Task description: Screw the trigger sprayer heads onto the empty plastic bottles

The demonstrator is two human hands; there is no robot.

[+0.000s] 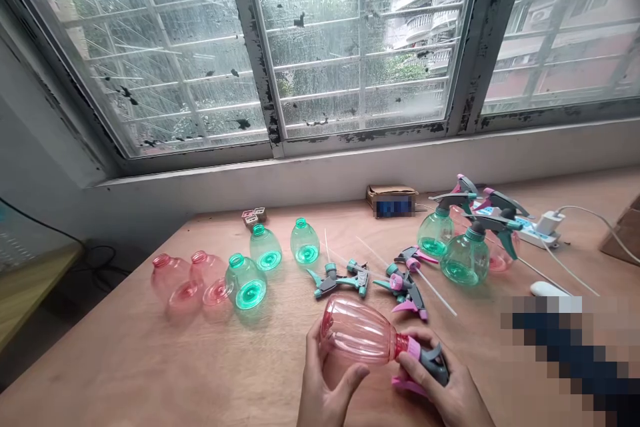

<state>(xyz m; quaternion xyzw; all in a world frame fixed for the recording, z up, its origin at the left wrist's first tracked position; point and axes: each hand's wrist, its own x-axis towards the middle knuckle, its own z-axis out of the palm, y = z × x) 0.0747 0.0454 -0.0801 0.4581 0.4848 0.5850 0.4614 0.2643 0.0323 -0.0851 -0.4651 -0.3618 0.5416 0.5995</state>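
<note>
A clear pink spray bottle [357, 330] lies on its side in the air above the table, neck to the right. My left hand [324, 387] curls round its base end, thumb below. At the neck, my right hand [453, 390] grips a grey and pink trigger sprayer [434, 364], which sits against the bottle's mouth. How far it is threaded on cannot be seen. Just beyond the bottle lie loose sprayer heads, some grey and teal [327, 280], others grey and pink [411, 293], with thin tubes attached.
Open-topped pink bottles [167, 283] and green bottles [246, 287] stand at left. Bottles with sprayers fitted [465, 260] cluster at right, near a power strip [537, 232] and a white mouse [547, 289]. A small cardboard box [393, 192] rests by the window wall.
</note>
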